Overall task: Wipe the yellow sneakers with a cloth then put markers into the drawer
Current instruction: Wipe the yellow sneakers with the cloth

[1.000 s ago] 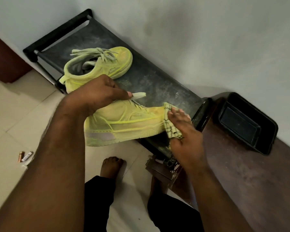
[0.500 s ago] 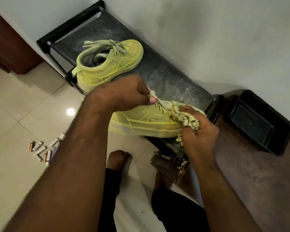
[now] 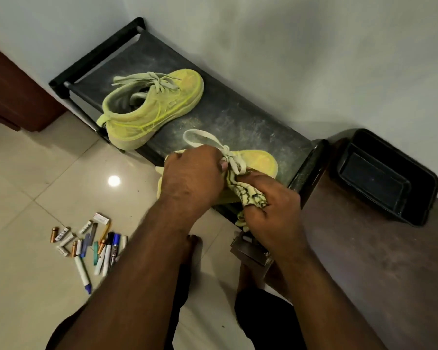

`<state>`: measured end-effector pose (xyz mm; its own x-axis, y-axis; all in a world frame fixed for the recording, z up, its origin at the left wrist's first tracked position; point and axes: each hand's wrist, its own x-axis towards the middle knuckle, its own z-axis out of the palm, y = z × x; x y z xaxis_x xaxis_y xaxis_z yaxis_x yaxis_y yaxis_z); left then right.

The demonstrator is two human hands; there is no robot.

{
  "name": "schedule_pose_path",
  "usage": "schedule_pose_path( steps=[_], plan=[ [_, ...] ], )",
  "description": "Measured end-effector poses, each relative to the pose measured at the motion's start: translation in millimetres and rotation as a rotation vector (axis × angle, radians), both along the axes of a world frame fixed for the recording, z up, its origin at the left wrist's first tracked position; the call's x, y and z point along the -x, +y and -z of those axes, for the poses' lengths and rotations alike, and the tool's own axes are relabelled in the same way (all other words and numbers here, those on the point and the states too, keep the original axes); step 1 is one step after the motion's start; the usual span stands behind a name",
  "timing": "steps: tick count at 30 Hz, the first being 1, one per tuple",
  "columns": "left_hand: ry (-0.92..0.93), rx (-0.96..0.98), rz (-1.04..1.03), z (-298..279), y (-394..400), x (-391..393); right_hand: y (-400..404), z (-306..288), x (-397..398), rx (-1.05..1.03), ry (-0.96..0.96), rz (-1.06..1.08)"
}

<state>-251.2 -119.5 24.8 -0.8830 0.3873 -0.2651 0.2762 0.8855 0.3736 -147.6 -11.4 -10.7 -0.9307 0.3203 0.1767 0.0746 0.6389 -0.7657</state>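
Observation:
Two yellow sneakers sit on a low black rack. The far sneaker stands alone toward the rack's left end. My left hand grips the near sneaker over its collar, by the laces. My right hand holds a bunched yellow cloth with dark lines against that sneaker's side. Most of the near sneaker is hidden by both hands. A pile of markers lies on the tiled floor at lower left. No drawer is plainly visible.
Several batteries lie mixed with the markers on the floor. A black plastic tray rests on a brown wooden surface at right. A dark wooden cabinet stands at left. My bare feet are below the rack's front edge.
My right hand has bunched the cloth and moved it from the sneaker's toe toward its laced middle. The view has shifted, bringing the markers and batteries into sight.

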Motion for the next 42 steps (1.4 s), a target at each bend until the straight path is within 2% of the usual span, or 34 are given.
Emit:
schedule_pose_path(
  steps=[2, 6, 8, 11, 14, 17, 21, 25, 27, 30, 32, 35, 36, 40, 42],
  plan=[
    [0.014, -0.037, -0.003, 1, -2, 1, 9, 9, 6, -0.076, -0.007, -0.007],
    [0.101, -0.070, 0.056, 1, -2, 0, 36, 24, 9, -0.184, -0.226, 0.195],
    [0.120, -0.121, 0.090, 0, 2, 2, 32, 20, 11, -0.144, -0.177, 0.223],
    [0.058, -0.214, 0.059, 3, 8, 8, 14, 14, 14, -0.056, -0.029, 0.135],
    [0.052, -0.223, 0.035, 11, 15, 5, 20, 24, 17, -0.002, -0.118, 0.198],
    [0.149, -0.236, 0.048, 17, 19, 2, 27, 26, 17, 0.021, -0.179, 0.330],
    [0.179, -0.355, -0.011, 21, 20, 6, 11, 21, 18, -0.062, -0.110, 0.106],
    [0.163, -0.398, -0.087, 23, 23, 11, 35, 26, 22, -0.193, -0.291, 0.268],
    [0.138, -0.452, -0.142, 21, 22, 15, 32, 21, 23, -0.194, -0.251, 0.273],
    [0.119, -0.506, -0.186, 21, 19, 20, 14, 17, 22, -0.360, -0.129, 0.077],
    [0.129, -0.519, -0.201, 21, 16, 23, 20, 19, 22, -0.436, -0.132, 0.111],
    [0.096, -0.550, -0.242, 20, 13, 28, 40, 21, 19, -0.398, -0.233, 0.367],
    [0.079, -0.558, -0.260, 19, 13, 29, 40, 21, 18, -0.399, -0.238, 0.391],
    [0.055, -0.599, -0.316, 17, 14, 30, 7, 17, 21, -0.399, -0.116, 0.140],
    [0.063, -0.618, -0.318, 18, 15, 29, 4, 16, 25, -0.335, -0.100, 0.141]
  ],
)
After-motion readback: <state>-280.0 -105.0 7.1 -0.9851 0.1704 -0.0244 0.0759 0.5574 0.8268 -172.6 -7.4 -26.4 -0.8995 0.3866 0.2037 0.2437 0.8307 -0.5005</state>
